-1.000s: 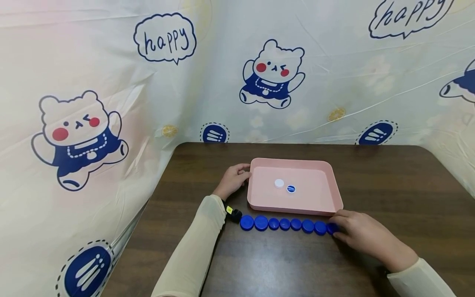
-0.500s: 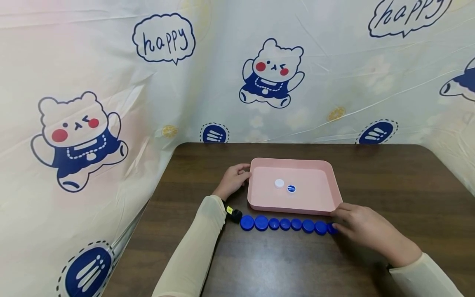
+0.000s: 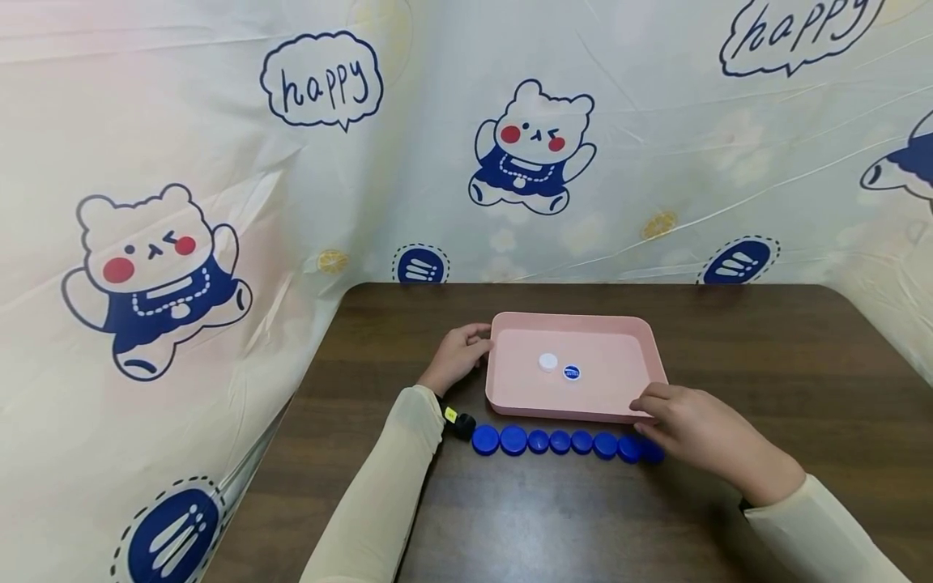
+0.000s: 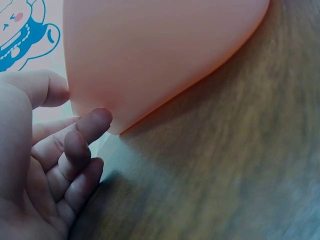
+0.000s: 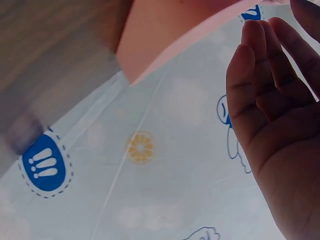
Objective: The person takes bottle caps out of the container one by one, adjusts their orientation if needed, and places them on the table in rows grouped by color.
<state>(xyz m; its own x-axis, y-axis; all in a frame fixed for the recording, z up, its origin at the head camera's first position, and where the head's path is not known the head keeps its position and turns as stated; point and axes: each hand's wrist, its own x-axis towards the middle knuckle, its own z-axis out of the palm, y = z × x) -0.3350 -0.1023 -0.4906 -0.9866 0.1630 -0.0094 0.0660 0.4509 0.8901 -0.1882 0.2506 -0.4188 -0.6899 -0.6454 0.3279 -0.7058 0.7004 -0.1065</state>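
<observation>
In the head view my left hand [image 3: 455, 356] is at the left side of the pink tray [image 3: 503, 397]. Its thumb and a finger touch the tray's edge, the other fingers loosely bent in the left wrist view. My right hand [image 3: 703, 429] hovers by the tray's front right corner, fingertips over the rim. The right wrist view shows its fingers fairly straight, with nothing visible in them. Inside the tray lie a white round cap [image 3: 548, 362] and a white disc with a blue printed face [image 3: 572, 372].
Several blue bottle caps [image 3: 560, 441] stand in a row on the brown wooden table [image 3: 554, 518], just in front of the tray. The right hand partly covers the rightmost cap [image 3: 652, 451]. Behind the table hangs a printed cloth [image 3: 437, 162].
My right hand has let go of the rightmost blue cap and moved up and left to the tray's front right corner. The left hand has stayed at the tray.
</observation>
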